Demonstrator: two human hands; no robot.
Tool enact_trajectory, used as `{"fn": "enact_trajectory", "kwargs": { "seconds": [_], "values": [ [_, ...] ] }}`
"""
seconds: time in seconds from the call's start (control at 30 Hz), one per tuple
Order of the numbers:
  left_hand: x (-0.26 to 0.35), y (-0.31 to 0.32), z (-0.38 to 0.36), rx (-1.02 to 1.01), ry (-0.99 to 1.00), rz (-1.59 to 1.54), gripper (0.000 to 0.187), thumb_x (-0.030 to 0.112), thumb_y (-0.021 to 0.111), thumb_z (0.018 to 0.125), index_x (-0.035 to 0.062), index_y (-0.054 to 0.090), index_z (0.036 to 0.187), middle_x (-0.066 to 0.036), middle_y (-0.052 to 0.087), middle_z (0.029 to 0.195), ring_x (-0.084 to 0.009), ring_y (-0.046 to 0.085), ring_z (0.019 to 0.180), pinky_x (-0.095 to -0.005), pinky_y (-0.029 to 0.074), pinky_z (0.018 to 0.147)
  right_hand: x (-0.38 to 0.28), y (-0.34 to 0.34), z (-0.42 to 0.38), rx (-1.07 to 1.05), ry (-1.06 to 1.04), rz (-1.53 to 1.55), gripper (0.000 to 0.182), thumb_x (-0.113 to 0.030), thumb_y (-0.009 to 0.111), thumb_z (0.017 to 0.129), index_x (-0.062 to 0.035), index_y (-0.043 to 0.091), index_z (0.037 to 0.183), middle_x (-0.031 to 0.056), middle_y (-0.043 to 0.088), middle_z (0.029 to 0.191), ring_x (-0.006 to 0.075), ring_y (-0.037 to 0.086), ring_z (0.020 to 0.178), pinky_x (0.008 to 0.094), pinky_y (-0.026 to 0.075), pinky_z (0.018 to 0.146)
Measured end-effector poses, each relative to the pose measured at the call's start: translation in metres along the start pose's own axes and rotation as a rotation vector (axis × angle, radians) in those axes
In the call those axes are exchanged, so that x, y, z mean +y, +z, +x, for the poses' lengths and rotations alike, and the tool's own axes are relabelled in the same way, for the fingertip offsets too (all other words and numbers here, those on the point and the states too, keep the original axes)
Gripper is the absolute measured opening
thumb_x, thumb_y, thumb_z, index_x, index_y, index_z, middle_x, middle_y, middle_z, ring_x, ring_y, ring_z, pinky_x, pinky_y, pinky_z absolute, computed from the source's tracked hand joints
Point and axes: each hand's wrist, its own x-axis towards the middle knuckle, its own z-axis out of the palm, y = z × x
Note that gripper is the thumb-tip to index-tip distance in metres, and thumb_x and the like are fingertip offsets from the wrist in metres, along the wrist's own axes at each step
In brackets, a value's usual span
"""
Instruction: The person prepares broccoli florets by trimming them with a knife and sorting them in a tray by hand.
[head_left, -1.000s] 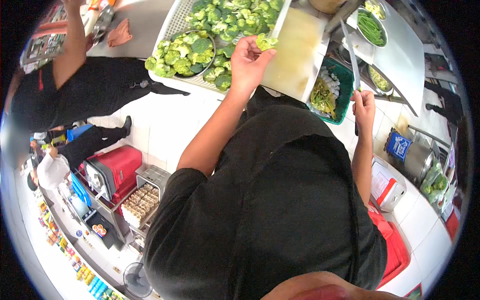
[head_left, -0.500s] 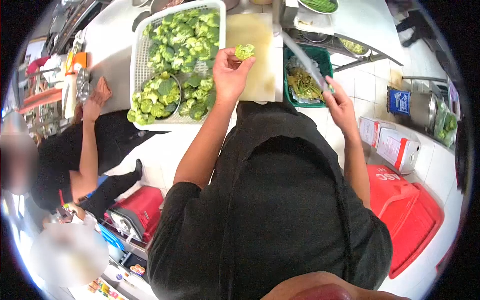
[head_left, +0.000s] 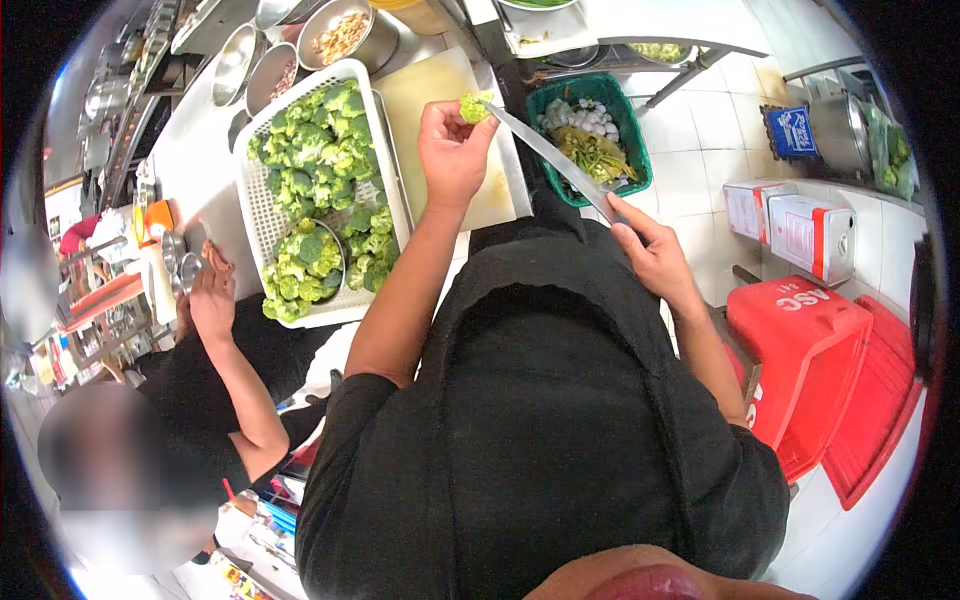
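Pinched in the fingers of my left hand [head_left: 452,160] is a small broccoli floret [head_left: 474,108], held above the cutting board [head_left: 430,82]. My right hand [head_left: 652,250] grips a long knife [head_left: 555,155] by its handle, which the fingers mostly hide. The blade's tip reaches the floret. To the left stands a white perforated basket [head_left: 388,165] full of broccoli pieces [head_left: 325,130]. A metal bowl [head_left: 345,262] with more florets sits inside it, at the near end. Below the blade, on the right, is a green bin [head_left: 642,165] with trimmings.
Metal bowls [head_left: 388,45] with chopped food stand behind the basket. A co-worker's hand [head_left: 212,300] is at the counter on the left. Red containers [head_left: 795,320] and white boxes [head_left: 800,235] are on the floor at right. A side table [head_left: 690,25] is at the upper right.
The knife has swung from beside my left hand, over the bin, to the floret. My right hand has moved down and slightly left. The view has turned, showing more bowls.
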Motion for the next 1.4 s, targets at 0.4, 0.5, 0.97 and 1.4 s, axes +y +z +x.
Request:
{"fn": "enact_trajectory", "kwargs": {
  "seconds": [0.4,0.5,0.97,1.4],
  "values": [
    [-0.029,0.032,-0.02,-0.27,0.027,0.101,0.029,0.0,0.075,0.083,0.0007,0.055,0.105,-0.007,0.067,0.094,-0.0119,0.065,0.083,-0.0263,0.053,0.074,0.016,-0.004,0.013,0.143,0.238,0.037,0.041,-0.03,0.061,0.099,-0.0055,0.062,0.131,0.0082,0.071,0.105,0.0154,0.065,0.086,0.0284,0.051,0.08],
    [-0.035,0.026,-0.019,-0.273,-0.045,0.004,0.03,0.002,0.076,0.082,-0.0005,0.057,0.106,-0.007,0.067,0.096,-0.0121,0.066,0.084,-0.0275,0.054,0.074,0.024,-0.005,0.019,0.149,0.352,0.13,0.039,-0.033,0.053,0.103,-0.0141,0.06,0.136,-0.0053,0.048,0.066,0.0023,0.042,0.055,0.0205,0.033,0.046],
    [0.03,-0.129,-0.078,0.128,0.188,0.606,0.042,0.001,0.079,0.074,0.0039,0.063,0.113,-0.012,0.064,0.109,-0.0194,0.063,0.084,-0.0306,0.053,0.07,0.083,0.008,0.056,0.038,0.377,-0.013,0.051,-0.037,0.058,0.101,-0.0131,0.046,0.145,-0.0006,0.051,0.062,0.0056,0.041,0.043,0.0233,0.031,0.037],
    [0.046,-0.249,-0.18,0.482,0.022,1.04,0.039,0.002,0.073,0.076,0.0017,0.061,0.113,-0.018,0.064,0.108,-0.0367,0.061,0.098,-0.0423,0.05,0.088,0.066,0.035,0.104,-0.161,0.178,-0.16,0.052,-0.034,0.062,0.099,-0.0071,0.05,0.142,-0.0026,0.051,0.064,0.0052,0.043,0.048,0.0225,0.032,0.042]
  ]
}}
